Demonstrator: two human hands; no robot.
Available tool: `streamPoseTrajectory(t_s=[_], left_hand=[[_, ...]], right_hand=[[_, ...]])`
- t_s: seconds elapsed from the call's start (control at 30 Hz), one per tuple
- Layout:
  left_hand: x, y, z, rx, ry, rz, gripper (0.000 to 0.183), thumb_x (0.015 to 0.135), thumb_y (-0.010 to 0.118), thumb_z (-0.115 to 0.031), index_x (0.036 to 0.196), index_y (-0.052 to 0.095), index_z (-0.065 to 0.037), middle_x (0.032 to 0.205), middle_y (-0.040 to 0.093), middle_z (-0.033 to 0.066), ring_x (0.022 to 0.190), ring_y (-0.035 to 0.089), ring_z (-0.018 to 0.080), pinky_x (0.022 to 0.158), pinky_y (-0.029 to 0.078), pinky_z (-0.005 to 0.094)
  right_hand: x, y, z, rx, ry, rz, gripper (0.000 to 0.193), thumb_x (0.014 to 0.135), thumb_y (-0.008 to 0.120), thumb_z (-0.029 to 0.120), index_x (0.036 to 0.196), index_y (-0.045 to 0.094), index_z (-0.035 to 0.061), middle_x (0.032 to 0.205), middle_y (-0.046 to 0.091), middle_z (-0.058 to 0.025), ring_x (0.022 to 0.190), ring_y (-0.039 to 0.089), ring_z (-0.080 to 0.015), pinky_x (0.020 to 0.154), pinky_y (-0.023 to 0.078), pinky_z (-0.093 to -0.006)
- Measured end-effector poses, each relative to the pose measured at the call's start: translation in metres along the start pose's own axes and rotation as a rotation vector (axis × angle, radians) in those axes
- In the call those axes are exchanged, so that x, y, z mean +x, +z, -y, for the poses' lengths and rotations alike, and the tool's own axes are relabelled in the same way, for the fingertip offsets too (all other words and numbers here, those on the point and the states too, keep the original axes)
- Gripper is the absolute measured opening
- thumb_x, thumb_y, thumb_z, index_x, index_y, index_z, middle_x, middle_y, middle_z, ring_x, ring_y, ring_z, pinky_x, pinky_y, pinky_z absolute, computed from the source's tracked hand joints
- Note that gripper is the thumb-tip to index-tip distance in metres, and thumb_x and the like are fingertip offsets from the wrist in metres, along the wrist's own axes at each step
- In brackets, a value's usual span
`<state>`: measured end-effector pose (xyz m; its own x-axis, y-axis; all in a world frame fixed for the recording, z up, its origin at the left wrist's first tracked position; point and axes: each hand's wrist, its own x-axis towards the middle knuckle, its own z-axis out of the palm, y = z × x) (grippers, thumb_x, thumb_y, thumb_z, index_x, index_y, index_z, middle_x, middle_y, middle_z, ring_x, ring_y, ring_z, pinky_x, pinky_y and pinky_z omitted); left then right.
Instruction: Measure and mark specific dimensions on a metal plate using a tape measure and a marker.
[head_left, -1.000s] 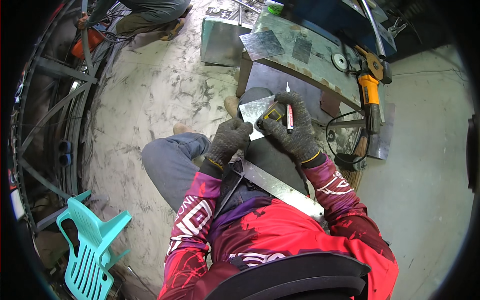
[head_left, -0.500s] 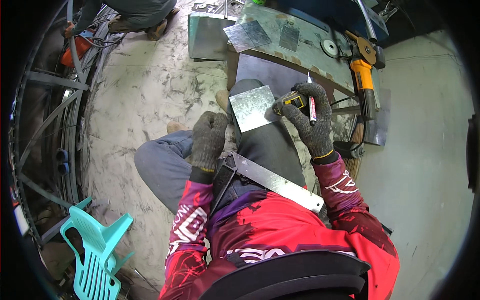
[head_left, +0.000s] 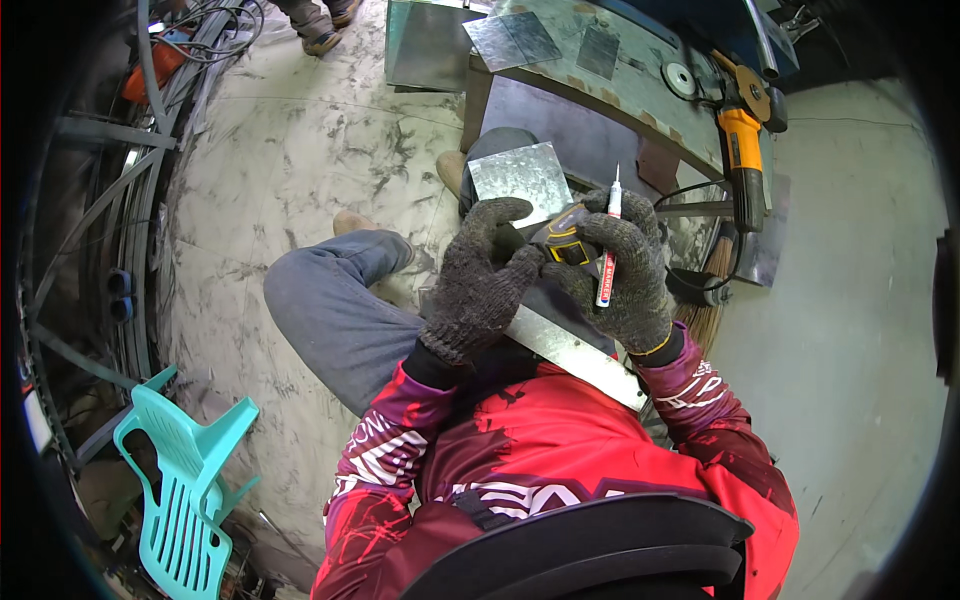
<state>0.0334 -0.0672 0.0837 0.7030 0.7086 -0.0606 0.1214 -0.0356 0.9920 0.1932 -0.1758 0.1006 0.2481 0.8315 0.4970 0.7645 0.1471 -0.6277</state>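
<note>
My right hand (head_left: pixel 625 275), in a dark knitted glove, is wrapped round a black and yellow tape measure (head_left: pixel 565 240). The same hand holds a white and red marker (head_left: pixel 608 240), its thin tip pointing up. My gloved left hand (head_left: pixel 480 280) is beside the tape measure, fingers curved and thumb apart, with nothing visible in it. A square sheet metal piece (head_left: pixel 520 182) rests on my knee, just beyond both hands. Across my lap lies a flat silver metal bar (head_left: pixel 580 358), partly hidden by my left arm and hand.
A metal workbench (head_left: pixel 640 110) ahead carries cut metal sheets (head_left: pixel 512 42), a white disc (head_left: pixel 680 80) and an orange angle grinder (head_left: pixel 740 140). A broom (head_left: pixel 715 280) is at right. A turquoise plastic chair (head_left: pixel 185 480) stands at left, near metal racking (head_left: pixel 150 200). Another person's feet (head_left: pixel 322 40) show far left.
My left hand has moved right and opened beside the tape measure. My right hand has come lower and turned the tape measure. The other person has mostly left the view.
</note>
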Motion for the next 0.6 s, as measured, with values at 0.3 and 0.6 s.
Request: streamPoseTrajectory(t_s=[0.3, 0.6], left_hand=[[0.011, -0.033, 0.014, -0.146, -0.13, 0.004, 0.039, 0.085, 0.069, -0.001, 0.121, 0.053, -0.001, 0.084, 0.064, 0.007, 0.076, 0.063, 0.0139, 0.066, 0.052, 0.0284], [0.029, -0.048, 0.074, -0.039, -0.232, 0.024, 0.055, 0.082, 0.071, -0.003, 0.131, 0.049, 0.002, 0.085, 0.062, 0.0039, 0.077, 0.059, 0.0114, 0.071, 0.05, 0.0269]], right_hand=[[0.007, -0.011, -0.038, -0.22, 0.019, -0.104, 0.047, 0.071, 0.087, 0.017, 0.11, 0.062, 0.006, 0.098, 0.064, -0.0115, 0.098, 0.06, -0.031, 0.087, 0.05, -0.0434], [-0.002, -0.008, -0.081, -0.348, 0.19, -0.086, 0.048, 0.068, 0.088, 0.021, 0.108, 0.065, 0.0082, 0.101, 0.066, -0.011, 0.103, 0.057, -0.0352, 0.088, 0.047, -0.0467]])
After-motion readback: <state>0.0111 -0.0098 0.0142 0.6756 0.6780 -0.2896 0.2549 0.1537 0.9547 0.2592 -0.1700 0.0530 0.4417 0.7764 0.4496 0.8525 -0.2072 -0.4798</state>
